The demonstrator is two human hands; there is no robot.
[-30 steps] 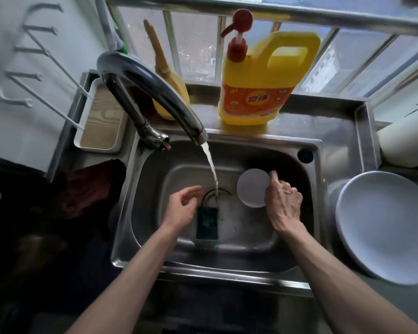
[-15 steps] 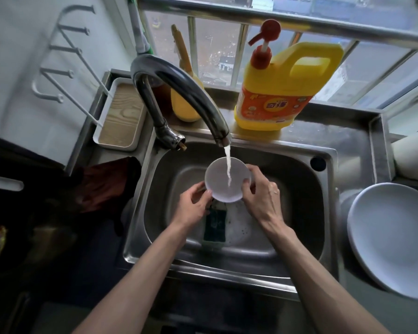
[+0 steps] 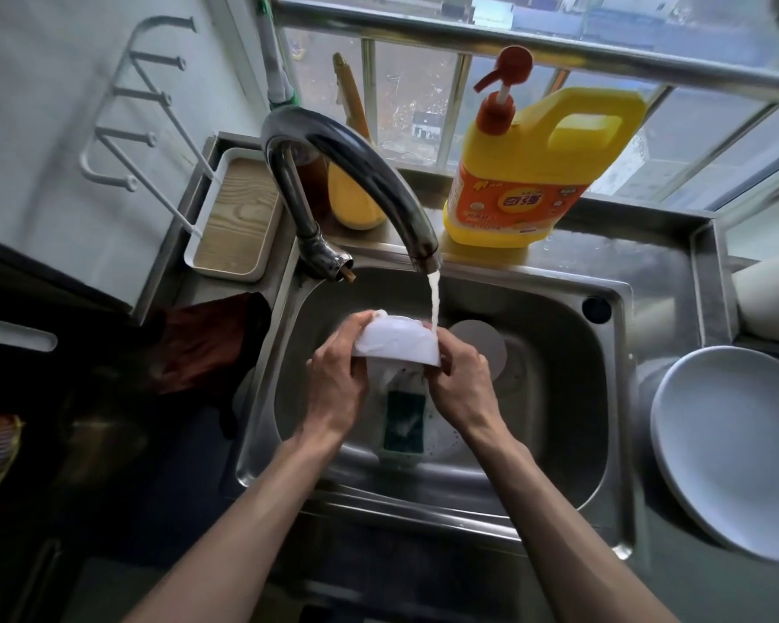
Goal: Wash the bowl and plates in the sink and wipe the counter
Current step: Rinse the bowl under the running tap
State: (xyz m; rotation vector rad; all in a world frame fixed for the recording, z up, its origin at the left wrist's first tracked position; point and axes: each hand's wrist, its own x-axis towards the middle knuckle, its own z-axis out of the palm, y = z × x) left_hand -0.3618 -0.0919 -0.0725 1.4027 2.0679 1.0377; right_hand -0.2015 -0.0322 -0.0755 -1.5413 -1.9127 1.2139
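Could not see inside the white bowl (image 3: 396,344): turned upside down, foot up, rim toward the basin, slightly tilted. Gripped on its left by the left hand (image 3: 338,384) and on its right by the right hand (image 3: 462,379), fingertips partly hidden behind it. Held over the sink (image 3: 558,353), under the stream (image 3: 433,299), above a half-covered sponge (image 3: 403,420).

Detergent jug (image 3: 536,173): yellow, red pump, upright at the back.
Tray (image 3: 235,218): white rim, wood-grain base.
Cloth (image 3: 203,348): dark red, possibly a rag.
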